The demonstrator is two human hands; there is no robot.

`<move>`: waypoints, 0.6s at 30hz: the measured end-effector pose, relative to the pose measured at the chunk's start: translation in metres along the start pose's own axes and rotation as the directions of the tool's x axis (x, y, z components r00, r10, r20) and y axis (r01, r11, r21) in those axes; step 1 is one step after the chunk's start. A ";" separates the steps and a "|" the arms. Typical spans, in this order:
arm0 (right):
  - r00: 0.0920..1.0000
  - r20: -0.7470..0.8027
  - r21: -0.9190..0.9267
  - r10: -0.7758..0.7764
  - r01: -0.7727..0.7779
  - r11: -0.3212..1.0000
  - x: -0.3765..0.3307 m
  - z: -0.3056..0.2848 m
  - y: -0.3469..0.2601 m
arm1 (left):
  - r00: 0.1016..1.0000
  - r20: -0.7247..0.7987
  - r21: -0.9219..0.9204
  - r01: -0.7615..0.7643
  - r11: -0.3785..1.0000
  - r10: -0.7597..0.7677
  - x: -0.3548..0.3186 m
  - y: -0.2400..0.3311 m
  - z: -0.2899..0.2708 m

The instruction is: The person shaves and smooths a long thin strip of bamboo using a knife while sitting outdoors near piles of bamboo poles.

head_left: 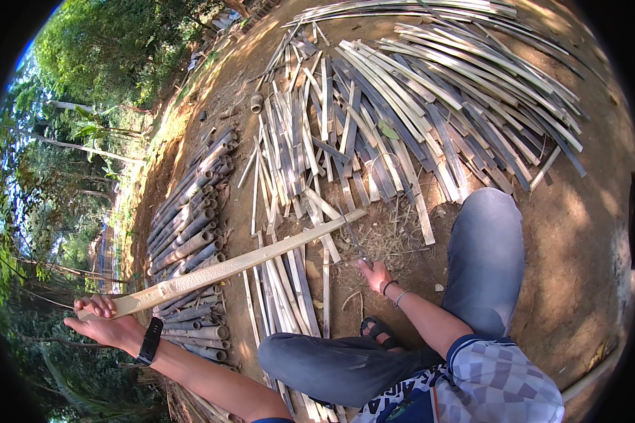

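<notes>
My left hand (104,323), palm up at the far left, has its fingers curled around the near end of a long, pale split bamboo strip (226,269). The strip slants up to the right, its far end in front of my knees. My right hand (379,277) is closed on the handle of a knife (353,236). Its thin dark blade points away from me and crosses the strip near that far end. Whether the edge bites into the bamboo is too fine to tell.
Split bamboo strips (402,127) lie fanned over the dirt ahead. More strips (282,289) lie beneath the held one. Uncut bamboo poles (190,240) are stacked at left, by trees (70,176). Thin shavings (388,240) litter the ground before my bent knees (487,261).
</notes>
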State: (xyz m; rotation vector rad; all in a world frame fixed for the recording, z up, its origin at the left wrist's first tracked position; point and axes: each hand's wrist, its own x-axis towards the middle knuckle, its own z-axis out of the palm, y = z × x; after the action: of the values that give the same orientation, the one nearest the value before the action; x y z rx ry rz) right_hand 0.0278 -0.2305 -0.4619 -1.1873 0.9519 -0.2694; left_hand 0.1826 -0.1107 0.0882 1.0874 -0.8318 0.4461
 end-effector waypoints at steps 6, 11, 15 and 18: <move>0.989 0.013 0.064 -0.147 0.146 0.987 -0.003 0.009 0.007 | 1.000 -0.002 0.019 -0.013 1.000 0.013 -0.001 0.003 -0.001; 1.000 -0.030 0.079 0.008 -0.006 0.997 0.016 0.004 0.025 | 1.000 -0.027 0.030 -0.007 1.000 0.008 -0.003 0.000 0.008; 0.998 0.064 0.131 0.013 -0.021 0.991 -0.001 0.014 0.011 | 1.000 0.000 0.011 -0.005 1.000 0.005 0.000 0.005 -0.002; 0.998 -0.021 0.013 0.059 -0.059 0.998 0.015 0.004 0.013 | 1.000 -0.003 0.001 -0.001 1.000 0.001 0.000 0.001 0.003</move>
State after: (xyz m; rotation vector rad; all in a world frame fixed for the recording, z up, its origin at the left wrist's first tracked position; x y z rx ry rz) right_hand 0.0356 -0.2324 -0.4800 -1.1447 1.0007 -0.2410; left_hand 0.1810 -0.1129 0.0892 1.0875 -0.8288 0.4489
